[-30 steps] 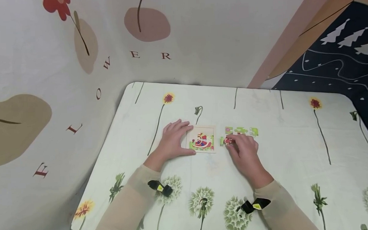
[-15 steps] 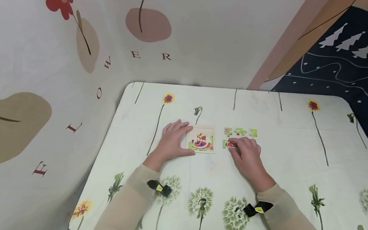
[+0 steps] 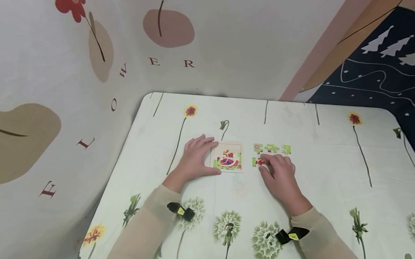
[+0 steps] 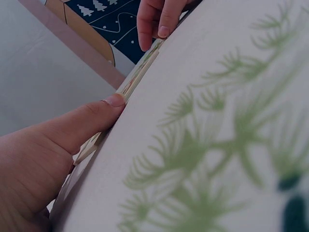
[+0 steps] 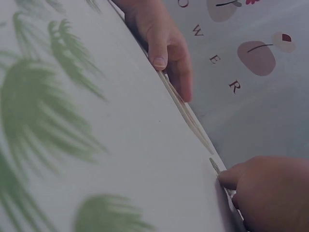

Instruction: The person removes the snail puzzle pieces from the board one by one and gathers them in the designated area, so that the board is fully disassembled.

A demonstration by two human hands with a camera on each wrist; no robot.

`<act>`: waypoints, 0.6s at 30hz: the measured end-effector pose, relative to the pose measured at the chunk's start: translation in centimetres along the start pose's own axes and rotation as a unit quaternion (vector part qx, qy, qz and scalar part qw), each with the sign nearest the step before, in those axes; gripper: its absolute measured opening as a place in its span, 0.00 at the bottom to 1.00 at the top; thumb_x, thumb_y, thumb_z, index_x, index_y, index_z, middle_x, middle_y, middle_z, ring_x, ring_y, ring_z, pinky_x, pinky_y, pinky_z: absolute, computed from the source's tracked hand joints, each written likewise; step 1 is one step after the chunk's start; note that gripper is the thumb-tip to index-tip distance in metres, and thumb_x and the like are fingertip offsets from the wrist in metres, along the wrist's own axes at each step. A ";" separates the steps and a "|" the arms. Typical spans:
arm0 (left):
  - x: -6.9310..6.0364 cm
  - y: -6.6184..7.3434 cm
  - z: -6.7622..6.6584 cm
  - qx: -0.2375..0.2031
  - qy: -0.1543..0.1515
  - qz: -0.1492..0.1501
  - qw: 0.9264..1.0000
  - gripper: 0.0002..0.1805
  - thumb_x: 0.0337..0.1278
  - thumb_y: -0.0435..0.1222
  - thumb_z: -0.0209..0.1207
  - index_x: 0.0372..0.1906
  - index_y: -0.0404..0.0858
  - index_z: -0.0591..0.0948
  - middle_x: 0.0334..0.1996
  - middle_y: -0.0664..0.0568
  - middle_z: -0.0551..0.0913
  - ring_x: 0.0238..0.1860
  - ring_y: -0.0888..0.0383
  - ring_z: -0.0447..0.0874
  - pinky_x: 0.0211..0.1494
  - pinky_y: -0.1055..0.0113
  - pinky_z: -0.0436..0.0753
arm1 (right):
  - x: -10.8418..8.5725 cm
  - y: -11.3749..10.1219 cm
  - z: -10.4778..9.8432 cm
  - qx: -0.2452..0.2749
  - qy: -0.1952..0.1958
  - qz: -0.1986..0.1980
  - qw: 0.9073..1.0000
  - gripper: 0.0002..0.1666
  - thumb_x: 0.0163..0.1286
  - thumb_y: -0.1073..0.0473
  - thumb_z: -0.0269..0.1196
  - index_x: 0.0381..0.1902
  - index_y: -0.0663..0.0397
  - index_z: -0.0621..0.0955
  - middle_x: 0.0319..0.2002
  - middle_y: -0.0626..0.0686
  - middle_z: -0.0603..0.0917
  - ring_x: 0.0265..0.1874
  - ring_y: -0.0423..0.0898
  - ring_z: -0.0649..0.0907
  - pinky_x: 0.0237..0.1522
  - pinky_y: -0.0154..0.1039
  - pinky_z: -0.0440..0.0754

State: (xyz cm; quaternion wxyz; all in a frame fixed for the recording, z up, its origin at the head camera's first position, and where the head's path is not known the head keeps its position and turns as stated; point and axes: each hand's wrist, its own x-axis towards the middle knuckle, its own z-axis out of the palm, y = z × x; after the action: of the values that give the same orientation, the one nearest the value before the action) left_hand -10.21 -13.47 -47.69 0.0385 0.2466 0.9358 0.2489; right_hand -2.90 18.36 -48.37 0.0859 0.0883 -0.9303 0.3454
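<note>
Lying on flowered tabletop (image 3: 325, 159): puzzle tray (image 3: 233, 147) | lettered wall (image 3: 239, 44) (perhaps fabric)

The left hand (image 3: 196, 159) lies spread; the right hand (image 3: 279, 173) pinches.

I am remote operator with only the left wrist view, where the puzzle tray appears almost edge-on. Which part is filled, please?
Observer: In the head view, fitted pieces fill only the part of the puzzle tray nearer the person.
Operator: Thank you. What does the right hand touch?
Observer: A puzzle piece with red on it, partly covered.
Operator: Are other loose pieces near?
Observer: Yes, at least three mostly green pieces lie beyond it.
</note>
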 end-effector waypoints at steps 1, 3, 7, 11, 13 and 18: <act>0.0 0.0 0.0 0.000 0.000 0.000 1.000 0.58 0.40 0.62 0.82 0.79 0.45 0.74 0.80 0.51 0.68 0.84 0.45 0.52 0.82 0.40 0.47 | 0.0 0.0 0.0 0.007 0.002 0.002 1.000 0.22 0.73 0.63 0.70 0.63 0.60 0.84 0.45 0.56 0.83 0.52 0.59 0.73 0.57 0.64 0.63; 0.0 0.0 0.0 0.001 -0.001 0.000 1.000 0.58 0.41 0.63 0.82 0.79 0.45 0.74 0.80 0.51 0.68 0.84 0.45 0.52 0.82 0.40 0.48 | 0.1 0.0 0.0 0.017 0.009 0.001 1.000 0.24 0.73 0.62 0.70 0.64 0.60 0.83 0.47 0.57 0.82 0.52 0.59 0.73 0.57 0.64 0.62; 0.1 0.1 -0.1 0.001 -0.001 0.002 1.000 0.58 0.40 0.63 0.81 0.78 0.45 0.74 0.80 0.50 0.68 0.84 0.45 0.52 0.82 0.40 0.48 | 0.4 -0.3 0.2 0.032 0.027 -0.016 0.999 0.24 0.71 0.62 0.71 0.63 0.59 0.82 0.50 0.58 0.82 0.54 0.61 0.73 0.56 0.64 0.61; -0.1 0.0 -0.1 0.001 -0.001 0.000 1.000 0.58 0.40 0.63 0.82 0.78 0.45 0.74 0.80 0.50 0.68 0.84 0.44 0.52 0.82 0.39 0.47 | 1.1 -1.1 0.9 0.029 0.024 -0.042 0.998 0.23 0.71 0.60 0.72 0.62 0.57 0.84 0.52 0.58 0.82 0.56 0.61 0.73 0.56 0.66 0.61; -0.1 0.0 -0.1 0.001 -0.001 -0.001 1.000 0.58 0.40 0.63 0.82 0.78 0.45 0.74 0.80 0.50 0.68 0.84 0.44 0.52 0.82 0.39 0.47 | 1.5 -1.6 1.3 0.033 0.019 -0.055 0.998 0.24 0.70 0.59 0.72 0.62 0.57 0.85 0.54 0.58 0.82 0.57 0.62 0.73 0.57 0.67 0.61; 0.0 0.1 -0.1 0.002 0.000 -0.001 1.000 0.58 0.40 0.63 0.81 0.78 0.45 0.74 0.80 0.50 0.68 0.84 0.44 0.52 0.82 0.40 0.47 | 2.6 -3.1 2.4 0.028 -0.005 -0.082 0.996 0.21 0.71 0.57 0.73 0.59 0.56 0.86 0.58 0.60 0.80 0.60 0.63 0.72 0.60 0.69 0.60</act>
State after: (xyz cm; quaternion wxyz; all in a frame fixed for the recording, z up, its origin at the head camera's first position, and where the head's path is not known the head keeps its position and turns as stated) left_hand -10.18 -13.51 -47.55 0.0383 0.2462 0.9364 0.2470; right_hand -5.00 14.24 -47.64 0.1062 0.1682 -0.9104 0.3627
